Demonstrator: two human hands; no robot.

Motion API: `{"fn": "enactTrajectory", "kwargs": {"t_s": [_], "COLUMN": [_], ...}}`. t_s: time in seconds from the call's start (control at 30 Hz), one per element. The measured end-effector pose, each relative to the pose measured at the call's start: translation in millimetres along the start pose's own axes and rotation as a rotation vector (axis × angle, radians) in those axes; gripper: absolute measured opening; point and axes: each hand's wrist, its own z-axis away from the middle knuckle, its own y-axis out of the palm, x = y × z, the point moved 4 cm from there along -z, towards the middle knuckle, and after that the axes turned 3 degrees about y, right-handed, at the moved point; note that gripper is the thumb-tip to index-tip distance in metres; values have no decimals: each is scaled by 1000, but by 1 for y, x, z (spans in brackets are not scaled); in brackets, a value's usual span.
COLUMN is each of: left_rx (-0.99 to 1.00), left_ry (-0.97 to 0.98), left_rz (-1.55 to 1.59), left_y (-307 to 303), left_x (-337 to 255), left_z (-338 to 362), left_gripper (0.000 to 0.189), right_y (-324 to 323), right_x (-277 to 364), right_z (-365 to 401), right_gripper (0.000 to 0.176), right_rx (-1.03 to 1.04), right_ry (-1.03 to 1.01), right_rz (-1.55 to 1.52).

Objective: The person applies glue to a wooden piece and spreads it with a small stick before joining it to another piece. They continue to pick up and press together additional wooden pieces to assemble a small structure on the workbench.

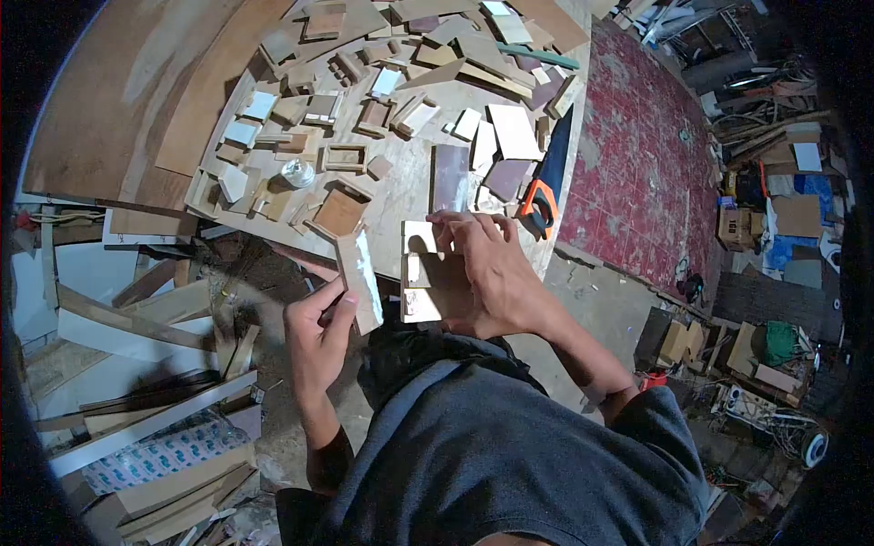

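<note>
Shirt: a dark shirt [510,455] fills the nearest part of the view, with both forearms reaching out from it.
Left hand: the left hand [319,337] is closed narrowly around the lower end of a wooden strip [360,280], thumb on one side and fingers on the other.
Wooden strip: short and flat, with a pale, whitish edge. It is held tilted in the air just off the near edge of the surface, just left of the wooden assembly and apart from it.
Right hand: the right hand [487,268] lies over the wooden assembly [421,273] with its fingers stretched across the top and its palm against the right side, holding it in place.
Wooden assembly: several pale blocks joined in steps, lying at the near edge of the surface [405,196]. Its right half is hidden under the hand.
Boards at left: loose planks and white-edged boards [137,364] are piled below the surface.
Middle of surface: a dark upright panel [450,177] lies just beyond the fingertips. A handsaw [546,187] with an orange and black handle lies along the right rim. A small roll of tape [297,171] sits to the left, near a little wooden frame [344,159].
Far surface: many offcuts [428,55] lie scattered there.
Floor: red tiles [637,155] show on the right.
</note>
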Motion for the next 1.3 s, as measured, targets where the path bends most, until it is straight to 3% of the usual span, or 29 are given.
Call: {"fn": "enactTrajectory", "kwargs": {"t_s": [0.1, 0.3, 0.47, 0.9, 1.3], "left_rx": [3, 80, 15, 29, 6], "left_ry": [171, 122, 242, 200, 240], "left_rz": [-76, -123, -178, -336, -306], "left_y": [17, 44, 57, 76, 90], "left_x": [-24, -43, -55, -78, -83], "left_z": [-4, -7, -8, -8, -13], "left_gripper": [24, 21, 15, 10, 10], "right_y": [-10, -21, -31, -37, -54], "right_x": [5, 7, 5, -4, -5], "right_z": [7, 16, 21, 25, 29], "right_gripper": [91, 81, 80, 66, 61], "right_rx": [-3, 5, 1, 12, -29], "right_ry": [-22, -35, -38, -70, -56], "right_rz": [51, 91, 151, 371, 372]}}
